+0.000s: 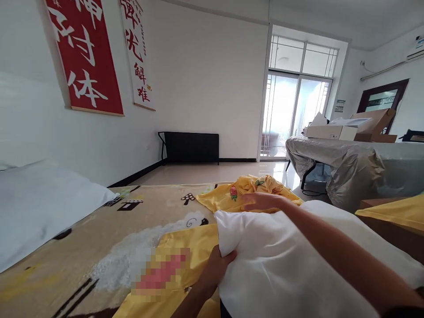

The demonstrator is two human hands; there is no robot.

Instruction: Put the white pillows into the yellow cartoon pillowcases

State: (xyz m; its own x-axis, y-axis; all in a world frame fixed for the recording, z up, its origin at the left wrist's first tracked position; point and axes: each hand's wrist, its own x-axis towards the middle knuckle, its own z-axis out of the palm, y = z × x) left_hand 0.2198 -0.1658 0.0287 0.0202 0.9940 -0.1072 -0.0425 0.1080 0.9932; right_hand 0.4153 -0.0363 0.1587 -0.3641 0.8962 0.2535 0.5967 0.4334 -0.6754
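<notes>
A plump white pillow (265, 265) lies in front of me, its near-left corner pointing toward the middle of the bed. My left hand (217, 267) is closed on the pillow's left edge, the thumb pressed on top of the fabric. Under that hand spreads a flat yellow cloth (195, 243) with part of its surface pixelated. My right hand (261, 201) reaches across the pillow to its far side, fingers stretched out to the left and slightly blurred. Just beyond those fingers is a bunched yellow cloth (218, 197) with a strawberry print.
A beige patterned blanket (159, 203) covers the surface below. Another white pillow (49, 198) lies at the left, and a further white one (331, 212) at the right. More yellow cloth (397, 214) sits on a brown box. Behind stands a plastic-covered table (351, 154) with cartons.
</notes>
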